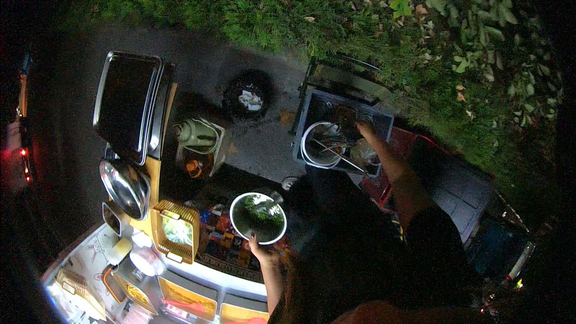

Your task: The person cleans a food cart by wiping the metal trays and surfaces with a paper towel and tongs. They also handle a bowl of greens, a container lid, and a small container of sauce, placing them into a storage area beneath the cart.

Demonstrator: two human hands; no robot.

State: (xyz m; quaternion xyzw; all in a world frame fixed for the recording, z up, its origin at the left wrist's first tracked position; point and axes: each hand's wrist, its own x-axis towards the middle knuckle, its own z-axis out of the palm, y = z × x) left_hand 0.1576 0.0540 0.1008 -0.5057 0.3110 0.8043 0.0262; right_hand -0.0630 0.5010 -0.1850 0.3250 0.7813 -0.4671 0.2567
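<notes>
A round white-rimmed bowl (258,229) with leafy greens inside is held at its near rim by my left hand (264,254), the thumb over the edge. My right hand (365,128) reaches over a grey plastic crate (300,121) at the right, beside a dark brown basket or container (345,115) inside it; whether the fingers grip it is unclear in the dark. A white-rimmed bucket (307,155) stands in the crate, with a long thin utensil (342,156) lying across it.
A lit counter at the lower left holds food trays (189,294) and a tan plastic basket (194,234). Metal trays (150,112) and a steel bowl (126,189) stand beyond it. A box with a green jug (198,135), a black bin (234,94) and a red cooler (402,141) are around.
</notes>
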